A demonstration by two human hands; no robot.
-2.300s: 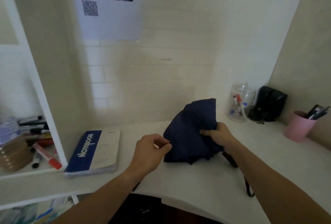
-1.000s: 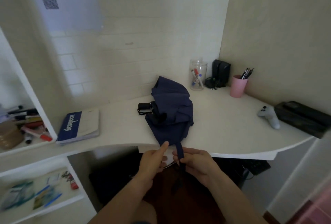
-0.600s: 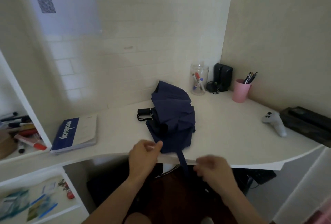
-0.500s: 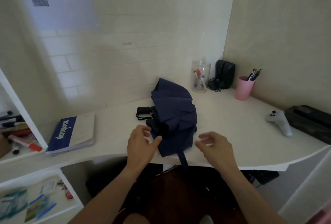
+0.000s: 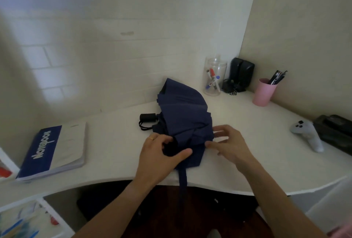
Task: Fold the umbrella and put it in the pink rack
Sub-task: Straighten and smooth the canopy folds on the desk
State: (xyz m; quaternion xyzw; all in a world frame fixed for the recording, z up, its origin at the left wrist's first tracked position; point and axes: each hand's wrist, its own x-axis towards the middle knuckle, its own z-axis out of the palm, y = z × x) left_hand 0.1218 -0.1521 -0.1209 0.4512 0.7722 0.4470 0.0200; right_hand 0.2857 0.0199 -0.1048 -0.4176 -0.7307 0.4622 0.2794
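A navy collapsed umbrella [image 5: 185, 115] lies loosely bunched on the white desk [image 5: 247, 142], its black handle [image 5: 147, 118] pointing left. Its strap [image 5: 183, 178] hangs over the desk's front edge. My left hand [image 5: 162, 158] grips the near left part of the fabric, thumb across the folds. My right hand [image 5: 229, 144] rests at the near right edge of the fabric, fingers spread and touching it. The pink rack is not in view, apart from perhaps a blurred pink patch at the bottom right corner.
A blue-and-white notebook [image 5: 55, 148] lies at the left. At the back right stand a clear jar of markers [image 5: 214, 77], a black speaker [image 5: 241, 74] and a pink pen cup [image 5: 263, 92]. A grey controller [image 5: 307, 134] and black case [image 5: 335, 133] sit far right.
Both hands let go of the hanging strap and moved forward onto the umbrella's near edge. The left hand closed on the fabric. The camera came closer to the desk.
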